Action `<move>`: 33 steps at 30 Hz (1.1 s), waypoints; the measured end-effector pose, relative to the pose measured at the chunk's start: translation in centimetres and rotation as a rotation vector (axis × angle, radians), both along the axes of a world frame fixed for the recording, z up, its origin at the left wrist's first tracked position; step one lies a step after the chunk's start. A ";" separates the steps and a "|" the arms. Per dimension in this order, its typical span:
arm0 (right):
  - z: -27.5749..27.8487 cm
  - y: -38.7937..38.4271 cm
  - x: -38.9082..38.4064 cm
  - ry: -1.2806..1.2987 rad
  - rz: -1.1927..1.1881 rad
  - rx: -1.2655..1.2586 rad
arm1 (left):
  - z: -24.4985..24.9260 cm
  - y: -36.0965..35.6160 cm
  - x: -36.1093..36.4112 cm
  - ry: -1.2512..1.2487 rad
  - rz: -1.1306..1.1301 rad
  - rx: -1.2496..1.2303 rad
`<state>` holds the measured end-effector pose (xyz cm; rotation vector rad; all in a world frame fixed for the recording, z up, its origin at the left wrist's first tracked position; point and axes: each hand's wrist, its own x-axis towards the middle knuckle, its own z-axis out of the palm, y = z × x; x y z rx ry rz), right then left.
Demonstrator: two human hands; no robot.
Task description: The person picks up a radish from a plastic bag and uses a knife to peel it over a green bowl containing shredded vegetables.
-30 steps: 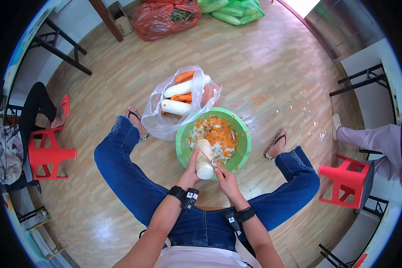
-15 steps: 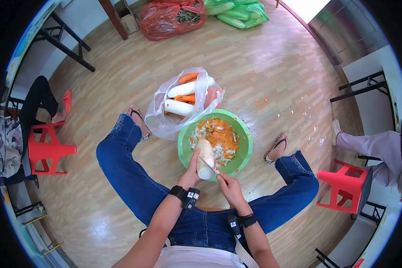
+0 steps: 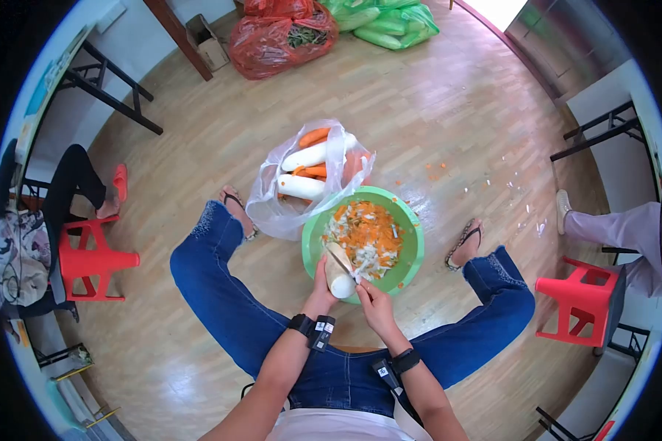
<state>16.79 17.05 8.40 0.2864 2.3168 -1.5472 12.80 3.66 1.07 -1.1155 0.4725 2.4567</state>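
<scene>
Left hand [image 3: 321, 288] – cupped around radish [image 3: 338, 270]

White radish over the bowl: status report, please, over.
Left hand grips white radish over green bowl. Right hand holds knife against it. Plastic bag beside bowl.

Wooden floor [image 3: 434, 110]: green bowl [image 3: 415, 246], clear bag [image 3: 272, 213] against it; red sack [image 3: 272, 44], green sack [image 3: 397, 18] well apart; scattered scraps [image 3: 438, 170].

left hand [image 3: 322, 282] curled, gripping | right hand [image 3: 375, 303] closed, just beside
</scene>
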 end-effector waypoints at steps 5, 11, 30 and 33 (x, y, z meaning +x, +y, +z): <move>-1.9 0.1 0.7 -0.003 -0.122 -0.224 | 0.3 -0.2 0.1 0.018 -0.054 0.001; 0.8 1.3 0.9 -0.071 -0.068 -0.202 | -0.5 -0.1 0.2 0.102 -0.146 0.054; -2.1 0.4 -0.4 -0.135 -0.134 -0.312 | 0.3 0.0 -0.1 0.030 -0.093 0.029; -2.3 0.4 -0.2 -0.108 -0.135 -0.323 | 0.3 0.0 -0.1 0.028 -0.092 0.022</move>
